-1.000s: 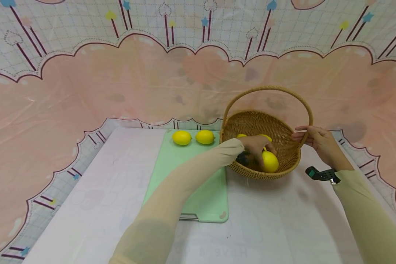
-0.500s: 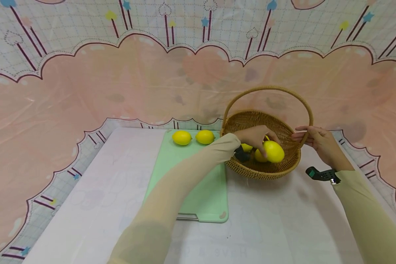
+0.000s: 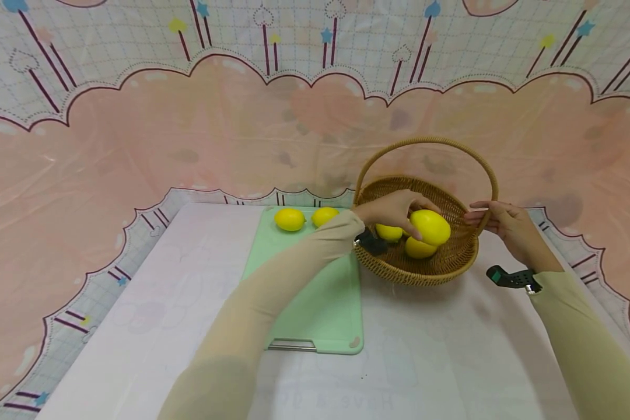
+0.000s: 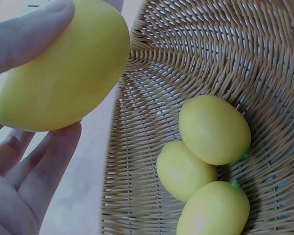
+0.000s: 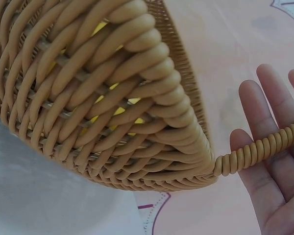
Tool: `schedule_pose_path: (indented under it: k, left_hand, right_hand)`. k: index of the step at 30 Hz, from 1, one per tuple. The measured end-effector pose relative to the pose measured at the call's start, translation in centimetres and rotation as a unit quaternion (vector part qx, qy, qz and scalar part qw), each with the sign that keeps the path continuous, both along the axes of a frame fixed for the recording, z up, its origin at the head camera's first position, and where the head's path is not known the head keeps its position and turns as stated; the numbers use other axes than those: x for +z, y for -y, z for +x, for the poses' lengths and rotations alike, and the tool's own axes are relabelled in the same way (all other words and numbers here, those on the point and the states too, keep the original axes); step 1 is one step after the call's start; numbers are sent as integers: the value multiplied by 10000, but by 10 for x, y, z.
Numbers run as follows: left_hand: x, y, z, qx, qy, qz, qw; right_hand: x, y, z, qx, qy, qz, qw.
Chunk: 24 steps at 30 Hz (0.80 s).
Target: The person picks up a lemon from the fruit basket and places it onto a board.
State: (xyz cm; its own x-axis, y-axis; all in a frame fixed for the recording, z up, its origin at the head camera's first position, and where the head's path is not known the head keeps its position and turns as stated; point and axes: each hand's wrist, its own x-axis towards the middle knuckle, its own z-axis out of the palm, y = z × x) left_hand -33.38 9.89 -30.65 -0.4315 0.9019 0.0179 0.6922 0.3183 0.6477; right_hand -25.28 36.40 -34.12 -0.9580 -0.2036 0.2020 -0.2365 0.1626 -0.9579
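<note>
My left hand [image 3: 396,209] holds a yellow lemon [image 3: 430,227] between thumb and fingertips, raised over the wicker basket [image 3: 464,248]. In the left wrist view, the thumb presses one side of this lemon and fingertips support the other. Inside the basket lie 3 more lemons [image 4: 214,129], grouped close together; in the head view the left hand and held lemon partly cover them. My right hand [image 3: 511,227] is at the right base of the arched handle [image 3: 492,181]. Its fingers are extended, with the handle lying across them in the right wrist view.
A green cutting board [image 3: 320,309] lies left of the basket, a metal-barred grip at its near edge. Two lemons sit at its far end, a left lemon [image 3: 290,219] and a right lemon [image 3: 324,217] partly behind the left sleeve. A patterned cloth backdrop [image 3: 294,128] rises behind.
The left hand has lifted the lemon from low in the basket, up and slightly back, uncovering other lemons beneath. The right hand and basket stay put.
</note>
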Motion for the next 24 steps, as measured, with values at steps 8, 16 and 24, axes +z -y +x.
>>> schedule_pose_path:
  k: [8, 16, 24]
  left_hand:
    - [-2, 28, 2, 135, -24, 222, 9997]
    - [-7, 61, 7, 325, 342, 816, 9956]
    - [-11, 93, 8, 531, 542, 1241, 9894]
  right_hand:
    - [0, 1, 1, -30, 21, -24, 10000]
    - [1, 1, 2, 105, -33, -40, 9999]
    - [7, 1, 1, 173, -162, -53, 9997]
